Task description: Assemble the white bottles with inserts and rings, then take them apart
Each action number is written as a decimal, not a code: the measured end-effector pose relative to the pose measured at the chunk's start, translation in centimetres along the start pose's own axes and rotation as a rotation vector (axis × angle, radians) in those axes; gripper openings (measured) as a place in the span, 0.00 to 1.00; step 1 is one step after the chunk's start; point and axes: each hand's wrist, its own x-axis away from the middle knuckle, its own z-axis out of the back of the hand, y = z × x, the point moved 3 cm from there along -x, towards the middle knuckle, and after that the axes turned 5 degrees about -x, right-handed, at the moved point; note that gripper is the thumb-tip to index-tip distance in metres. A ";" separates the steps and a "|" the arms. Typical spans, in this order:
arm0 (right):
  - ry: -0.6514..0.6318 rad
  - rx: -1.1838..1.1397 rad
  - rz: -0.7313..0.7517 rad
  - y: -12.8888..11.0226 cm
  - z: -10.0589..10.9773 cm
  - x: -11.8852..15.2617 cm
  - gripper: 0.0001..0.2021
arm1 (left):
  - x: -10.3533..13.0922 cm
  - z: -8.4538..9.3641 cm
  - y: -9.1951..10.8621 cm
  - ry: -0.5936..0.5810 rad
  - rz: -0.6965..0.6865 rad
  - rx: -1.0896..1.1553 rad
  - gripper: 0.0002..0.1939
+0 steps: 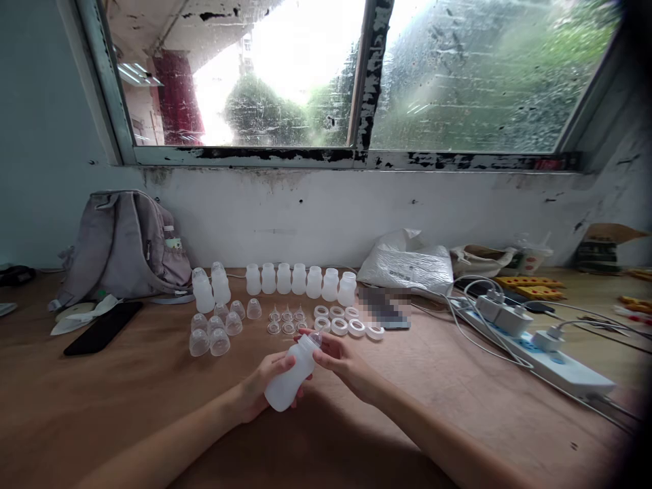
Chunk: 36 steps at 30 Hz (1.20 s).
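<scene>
Head camera view: a frosted bottle (289, 382) is held tilted above a brown tabletop (153, 407), its neck leaning up and to the right, in front of the person. Its body is grasped by the left hand (262, 384), with the thumb laid across the near side and fingers curled beneath. At its mouth, a small clear teat (316, 337) is pinched between the thumb and fingers of the right hand (346, 365); whether it is fully seated cannot be told. Just beyond the hands, more clear teats (288, 316) are set out in two short rows, with white rings (339, 327) grouped to their right and clear domed caps (220, 341) clustered to their left. Farther back, eight uncapped bottles (284, 278) are lined up, and two capped bottles (203, 292) are stood at the left. Near the left side, a black phone (103, 329) is laid flat before a grey backpack (127, 244). On the right, a white power strip (547, 363) is filled with plugs and cables, and a silver bag (407, 261) is rested near the wall, below a weathered window frame (374, 81).
</scene>
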 end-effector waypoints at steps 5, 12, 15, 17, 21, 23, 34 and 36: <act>0.071 -0.098 0.033 0.5 -0.5 0.0 0.17 | -0.1 -0.1 0.2 -0.009 -0.012 -0.065 0.21; 0.189 -0.126 0.095 0.8 -0.5 0.2 0.17 | 0.3 -0.2 1.4 0.242 -0.308 -0.564 0.18; 0.224 -0.163 0.097 0.8 -0.3 0.1 0.17 | 0.2 -0.7 1.5 0.321 -0.347 -0.639 0.19; 0.226 -0.226 0.079 1.0 -0.2 0.0 0.17 | -0.2 -1.3 1.7 0.368 -0.393 -0.662 0.21; 0.192 -0.324 0.019 1.9 -0.1 -0.3 0.17 | -1.8 -2.4 2.6 0.389 -0.448 -0.876 0.21; 0.239 -0.318 0.013 2.3 0.5 -0.4 0.17 | -2.9 -2.0 3.4 0.350 -0.479 -1.067 0.20; 0.297 -0.081 -0.163 1.7 2.0 -0.4 0.16 | -5.4 12.0 7.6 0.523 -0.227 -2.033 0.19; 0.285 -0.045 -0.182 1.3 1.8 -0.3 0.17 | -5.1 12.3 7.4 0.512 -0.286 -2.048 0.16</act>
